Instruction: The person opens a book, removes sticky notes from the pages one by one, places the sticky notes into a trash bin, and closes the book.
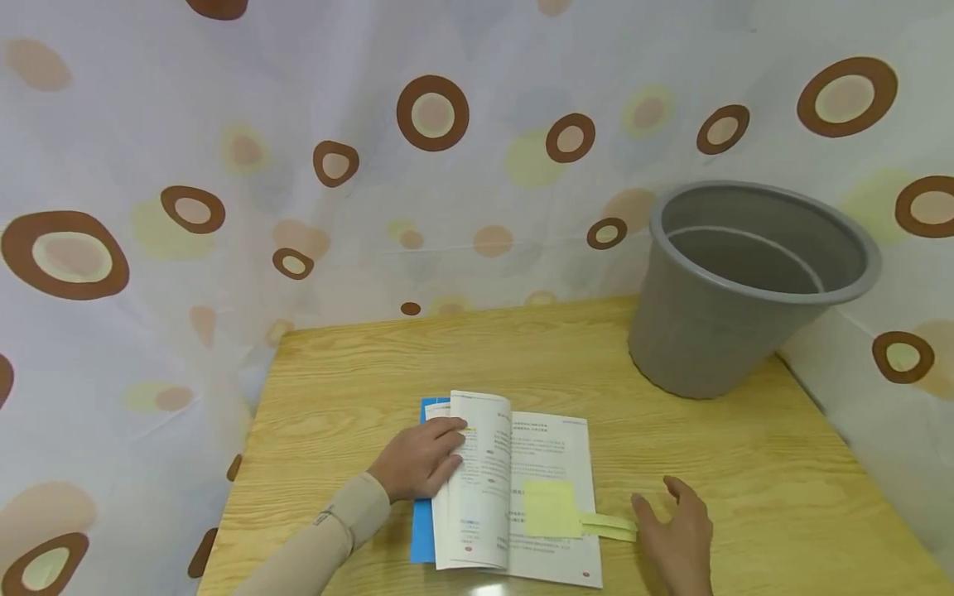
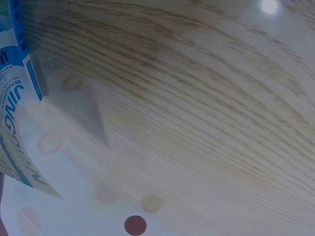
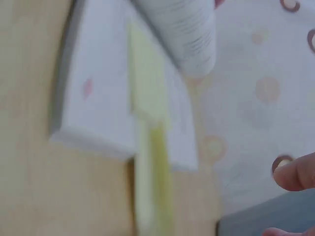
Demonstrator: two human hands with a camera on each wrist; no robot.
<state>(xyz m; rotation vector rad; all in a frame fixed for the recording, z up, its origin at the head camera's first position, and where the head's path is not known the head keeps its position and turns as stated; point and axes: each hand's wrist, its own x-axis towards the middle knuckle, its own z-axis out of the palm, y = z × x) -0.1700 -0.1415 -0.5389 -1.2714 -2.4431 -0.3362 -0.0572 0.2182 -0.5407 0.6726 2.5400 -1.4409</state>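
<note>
An open book (image 1: 547,447) with printed pages and a blue cover (image 1: 422,530) lies on the table. My left hand (image 1: 421,459) rests on its left side, with fingertips and thumb over the edge of a curled page (image 1: 480,480). The cover (image 2: 19,98) shows lettering in the left wrist view. On the right page is a yellow sticky note (image 1: 550,509), with narrow yellow strips (image 1: 609,527) sticking out past the page edge. My right hand (image 1: 678,534) is just right of those strips, thumb and fingers spread apart with nothing between them.
A large grey bucket (image 1: 708,331) stands at the back right of the wood-grain table (image 1: 358,364). A white curtain (image 1: 373,240) with brown and yellow spots hangs behind and along the sides.
</note>
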